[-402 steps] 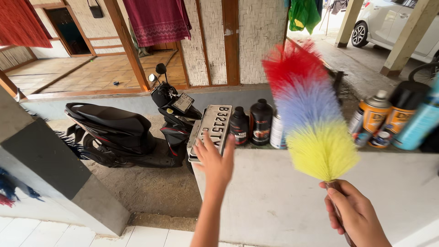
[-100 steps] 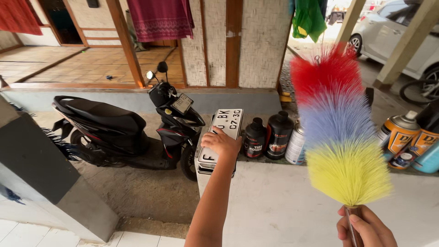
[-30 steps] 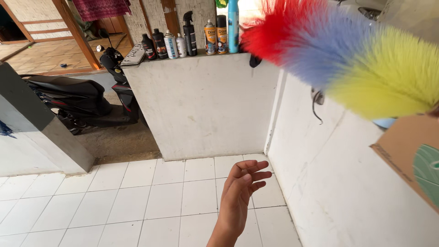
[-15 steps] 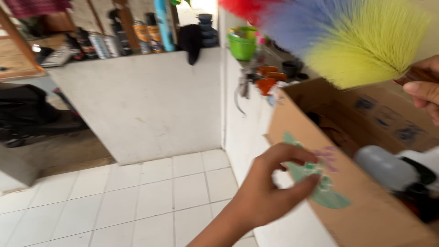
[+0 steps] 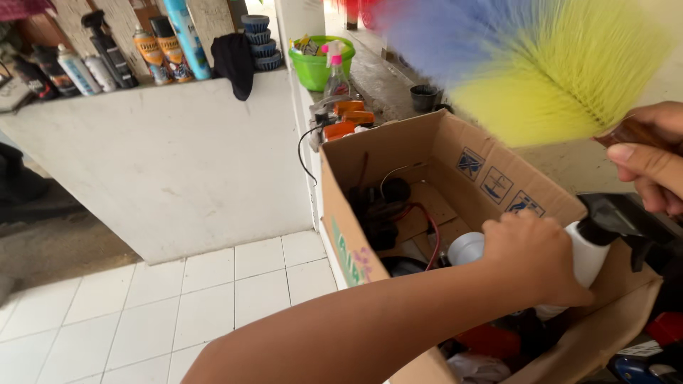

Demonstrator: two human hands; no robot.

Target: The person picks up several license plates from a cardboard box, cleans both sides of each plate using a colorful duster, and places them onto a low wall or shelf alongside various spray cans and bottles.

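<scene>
Left grip (image 5: 537, 256) wraps white spray bottle (image 5: 587, 252) in box (image 5: 356, 213); right grip (image 5: 651, 163) holds duster (image 5: 541, 64) at 1 o'clock. Lift straight, clear wires.

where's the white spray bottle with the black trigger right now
In the head view, lower right: the white spray bottle with the black trigger sits inside the open cardboard box, gripped by the left hand.

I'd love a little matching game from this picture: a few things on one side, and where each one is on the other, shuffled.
Things:
1. feather duster
2. white spray bottle
3. green bowl
4. black cloth

Places:
A. draped over the wall's edge
B. in the right hand
C. on the ledge behind the cardboard box
D. under the left hand, in the box

Pairs: 1-B, 2-D, 3-C, 4-A
</scene>
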